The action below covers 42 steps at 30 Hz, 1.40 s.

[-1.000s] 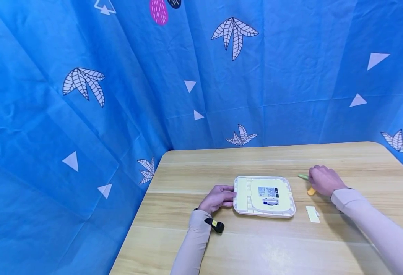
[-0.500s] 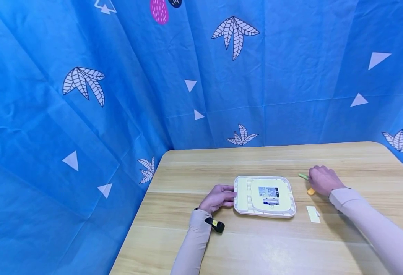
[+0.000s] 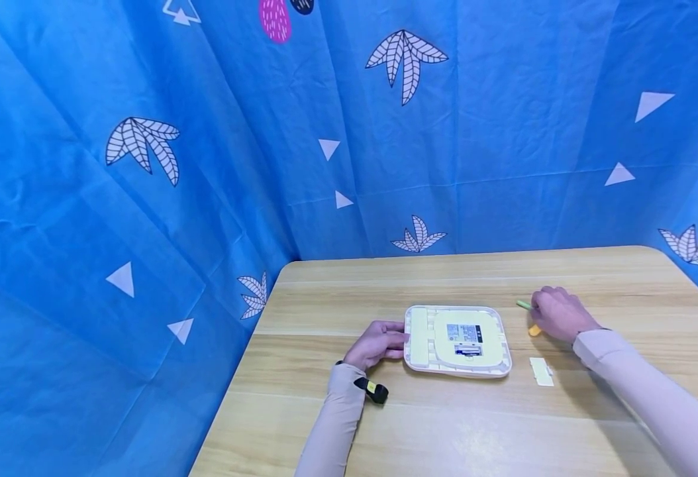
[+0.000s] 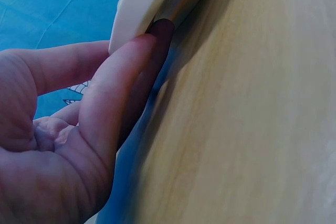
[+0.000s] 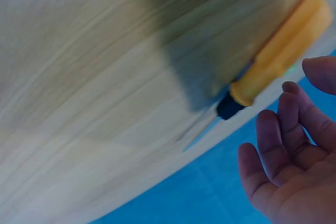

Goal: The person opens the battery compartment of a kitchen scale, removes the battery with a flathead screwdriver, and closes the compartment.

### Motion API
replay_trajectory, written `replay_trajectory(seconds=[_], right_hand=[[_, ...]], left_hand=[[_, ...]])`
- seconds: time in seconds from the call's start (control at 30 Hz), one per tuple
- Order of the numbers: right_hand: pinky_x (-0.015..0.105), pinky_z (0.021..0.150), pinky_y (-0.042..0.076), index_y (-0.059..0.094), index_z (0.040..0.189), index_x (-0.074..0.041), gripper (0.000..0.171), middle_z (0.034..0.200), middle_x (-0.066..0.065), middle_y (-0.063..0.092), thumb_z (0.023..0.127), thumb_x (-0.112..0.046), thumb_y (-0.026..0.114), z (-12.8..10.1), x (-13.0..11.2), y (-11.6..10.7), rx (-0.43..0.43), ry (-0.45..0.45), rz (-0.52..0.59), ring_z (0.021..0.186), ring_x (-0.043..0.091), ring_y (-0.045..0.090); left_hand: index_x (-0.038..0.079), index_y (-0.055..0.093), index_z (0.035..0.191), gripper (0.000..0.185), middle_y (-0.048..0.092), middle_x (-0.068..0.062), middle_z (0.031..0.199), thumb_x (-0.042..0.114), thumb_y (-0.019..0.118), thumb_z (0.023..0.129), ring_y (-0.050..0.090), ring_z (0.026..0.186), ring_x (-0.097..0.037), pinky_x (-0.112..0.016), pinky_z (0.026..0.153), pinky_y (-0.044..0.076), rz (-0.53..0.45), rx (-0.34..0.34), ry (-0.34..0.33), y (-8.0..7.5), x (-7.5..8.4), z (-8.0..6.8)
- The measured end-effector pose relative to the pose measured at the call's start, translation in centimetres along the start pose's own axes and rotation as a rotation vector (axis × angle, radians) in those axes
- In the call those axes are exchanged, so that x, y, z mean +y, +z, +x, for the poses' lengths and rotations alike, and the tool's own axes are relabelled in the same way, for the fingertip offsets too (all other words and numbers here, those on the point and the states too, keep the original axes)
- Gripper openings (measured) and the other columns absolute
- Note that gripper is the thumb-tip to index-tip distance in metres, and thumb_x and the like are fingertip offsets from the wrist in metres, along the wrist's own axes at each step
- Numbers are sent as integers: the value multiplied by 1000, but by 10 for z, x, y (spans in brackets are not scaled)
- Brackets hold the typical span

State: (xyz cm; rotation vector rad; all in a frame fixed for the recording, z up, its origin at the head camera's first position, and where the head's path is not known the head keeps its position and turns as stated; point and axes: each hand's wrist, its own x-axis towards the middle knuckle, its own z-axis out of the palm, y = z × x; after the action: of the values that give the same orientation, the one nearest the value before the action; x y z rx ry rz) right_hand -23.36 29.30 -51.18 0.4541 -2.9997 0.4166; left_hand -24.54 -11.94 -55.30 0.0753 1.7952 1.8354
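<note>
A flat white rounded device (image 3: 486,318) lies on the table with its label and uncovered battery compartment facing up. My left hand (image 3: 379,344) pinches its left edge between thumb and fingers; the left wrist view shows the device's edge (image 4: 142,9) between them. To the device's right, my right hand (image 3: 560,313) is low over an orange-handled screwdriver (image 5: 283,51) and a thin green object (image 3: 524,305), both partly covered in the head view. In the right wrist view, the thumb and loosely bent fingers are apart, with a gap between them and the screwdriver.
A small white battery cover (image 3: 542,371) lies on the wooden table (image 3: 444,430) just right of the device. A blue patterned curtain (image 3: 414,132) hangs behind the table and along its left side. A black strap (image 3: 371,389) sits at the left wrist.
My right hand has shifted slightly left, and the visible orange handle end has shifted left too. The left hand and the white device have stayed in place.
</note>
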Motion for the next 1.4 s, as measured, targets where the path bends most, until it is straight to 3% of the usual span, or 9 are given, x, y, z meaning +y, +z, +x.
replay_trajectory(seconds=[0.23,0.47,0.9,1.4], right_hand=[[49,69,56,73,89,-1,5,86,9,68,88,-6,73,-6,-29,-6,83,-90,39,82,29,63],[39,72,58,75,89,-7,5,85,1,69,87,-3,75,-15,-57,-8,106,-174,69,80,18,63],[20,64,53,77,88,-15,11,83,-11,64,88,-3,77,-27,-96,-9,52,-334,153,77,1,54],[19,65,55,80,92,-14,11,83,-11,63,88,-5,76,-31,-113,3,-29,-371,199,77,0,52]], left_hand=[[-10,53,141,47,74,-24,120,1,65,98,76,90,-15,-20,74,66,7,15,1,0,0,0],[-10,52,142,48,75,-22,118,1,65,98,76,88,-14,-18,71,65,7,15,-1,-1,-1,1],[-9,53,142,47,76,-20,117,2,66,98,77,90,-16,-21,75,66,2,8,0,0,-1,-1],[-10,53,141,47,75,-21,118,2,66,97,76,90,-15,-20,73,66,2,-1,3,0,1,-2]])
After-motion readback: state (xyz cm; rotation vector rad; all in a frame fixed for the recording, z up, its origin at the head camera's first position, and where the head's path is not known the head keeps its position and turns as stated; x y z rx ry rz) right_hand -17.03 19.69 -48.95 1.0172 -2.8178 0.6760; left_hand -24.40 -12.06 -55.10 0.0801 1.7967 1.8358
